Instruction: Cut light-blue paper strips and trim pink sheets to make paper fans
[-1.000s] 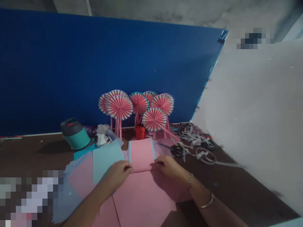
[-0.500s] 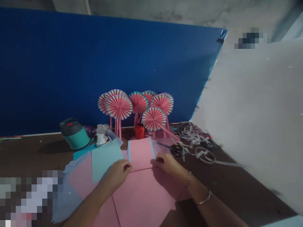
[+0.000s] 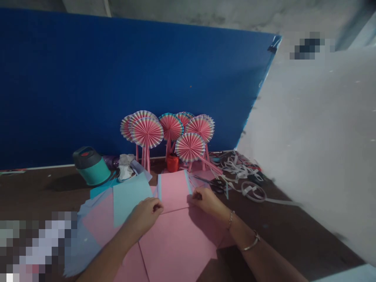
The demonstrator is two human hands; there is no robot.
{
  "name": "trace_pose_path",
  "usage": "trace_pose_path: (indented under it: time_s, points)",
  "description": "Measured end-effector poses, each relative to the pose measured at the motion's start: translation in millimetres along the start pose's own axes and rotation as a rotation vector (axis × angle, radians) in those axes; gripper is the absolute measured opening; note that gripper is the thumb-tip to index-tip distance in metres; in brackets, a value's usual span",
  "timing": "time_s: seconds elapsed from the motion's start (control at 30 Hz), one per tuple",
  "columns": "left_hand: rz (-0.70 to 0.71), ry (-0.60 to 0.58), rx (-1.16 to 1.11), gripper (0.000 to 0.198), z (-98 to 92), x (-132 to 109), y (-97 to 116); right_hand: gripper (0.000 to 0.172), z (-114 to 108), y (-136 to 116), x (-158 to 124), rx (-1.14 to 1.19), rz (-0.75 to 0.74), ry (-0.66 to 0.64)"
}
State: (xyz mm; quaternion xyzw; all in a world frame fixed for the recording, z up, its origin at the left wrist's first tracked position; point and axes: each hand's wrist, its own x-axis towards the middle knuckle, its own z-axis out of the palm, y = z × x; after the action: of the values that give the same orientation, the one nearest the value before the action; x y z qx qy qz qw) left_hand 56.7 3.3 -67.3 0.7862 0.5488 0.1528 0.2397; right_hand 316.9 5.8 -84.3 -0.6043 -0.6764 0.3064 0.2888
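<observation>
A pink paper strip with pale blue side edges (image 3: 174,189) lies in front of me, its near edge running between my hands. My left hand (image 3: 149,212), fingers curled and closed, pinches its near left corner. At the near right corner my right hand (image 3: 202,197) is closed in the same way, with a chain bracelet and a bangle on that wrist. Beneath and nearer to me are larger pink sheets (image 3: 176,243). A light blue sheet (image 3: 129,197) lies beside my left hand, partly covered by the forearm.
Pleated pink paper fans (image 3: 147,133) stand at the back before a blue board (image 3: 164,70). A teal and black container (image 3: 91,168) leans at the left. Black-handled scissors (image 3: 217,185), white strip scraps (image 3: 236,168) and a tape-like ring (image 3: 253,192) lie right.
Almost nothing differs. The view has shifted very slightly; both hands keep their places at the near corners of the pink strip.
</observation>
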Motion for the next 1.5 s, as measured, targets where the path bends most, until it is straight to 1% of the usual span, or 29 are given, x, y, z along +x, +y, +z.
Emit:
trace_pose_path:
  time_s: [0.27, 0.37, 0.47, 0.53, 0.6, 0.67, 0.77, 0.8, 0.87, 0.93, 0.97, 1.03, 1.1, 1.17, 1.23, 1.3, 1.4, 1.5]
  points:
    - [0.008, -0.013, 0.023, 0.014, 1.8, 0.2, -3.6, 0.003, 0.8, -1.2, -1.5, -0.045, -0.006, 0.019]
    - [0.002, -0.029, 0.073, 0.015, -2.2, -1.3, 2.4, 0.004, 1.1, -1.9, -2.3, -0.062, -0.014, 0.014]
    - [-0.005, -0.062, 0.145, 0.018, -8.8, -4.8, 14.0, 0.006, 0.6, -4.2, -3.6, -0.114, -0.017, -0.003]
    - [0.039, -0.059, 0.215, 0.026, -11.6, -7.7, 20.9, 0.009, -0.8, -7.7, -5.7, -0.170, -0.006, -0.024]
    - [0.128, -0.044, 0.298, 0.034, -11.6, -10.5, 25.3, 0.011, -3.0, -13.6, -9.5, -0.254, 0.004, -0.050]
    - [0.215, -0.043, 0.372, 0.042, -9.4, -12.9, 27.9, 0.012, -5.0, -21.6, -14.6, -0.374, -0.038, -0.041]
    - [0.303, -0.079, 0.429, 0.052, -5.5, -15.4, 31.0, 0.018, -4.5, -34.7, -22.5, -0.594, -0.189, -0.012]
    - [0.321, -0.092, 0.435, 0.053, -4.6, -15.9, 32.0, 0.020, -3.3, -38.4, -24.7, -0.653, -0.236, -0.031]
    - [0.346, -0.114, 0.427, 0.053, -3.1, -16.1, 32.8, 0.024, -0.1, -43.1, -27.6, -0.717, -0.302, -0.112]
    - [0.332, -0.115, 0.384, 0.055, -1.5, -15.2, 30.5, 0.028, 2.8, -43.4, -28.4, -0.705, -0.334, -0.178]
    - [0.316, -0.108, 0.346, 0.054, -0.6, -14.3, 27.8, 0.030, 3.7, -42.0, -28.0, -0.672, -0.338, -0.190]
    - [0.279, -0.081, 0.246, 0.048, 1.5, -11.8, 20.2, 0.032, 4.5, -36.8, -26.3, -0.576, -0.328, -0.169]
    - [0.248, -0.052, 0.151, 0.034, 3.4, -8.8, 11.4, 0.031, 4.2, -30.5, -24.0, -0.474, -0.317, -0.123]
    - [0.215, -0.028, 0.100, 0.021, 4.4, -6.2, 4.3, 0.023, 3.0, -25.5, -22.0, -0.394, -0.314, -0.074]
    - [0.196, -0.022, 0.091, 0.013, 4.1, -4.7, 0.8, 0.010, 1.1, -22.4, -20.7, -0.341, -0.309, -0.037]
    - [0.196, -0.037, 0.101, 0.012, 2.7, -4.4, 1.1, 0.012, -1.5, -20.5, -20.0, -0.292, -0.307, -0.028]
    - [0.209, -0.069, 0.114, 0.013, -0.7, -5.6, 5.1, 0.012, -5.8, -18.0, -19.7, -0.244, -0.303, -0.072]
    - [0.217, -0.080, 0.109, 0.015, -4.4, -7.7, 8.5, 0.011, -9.2, -16.3, -20.3, -0.286, -0.253, -0.087]
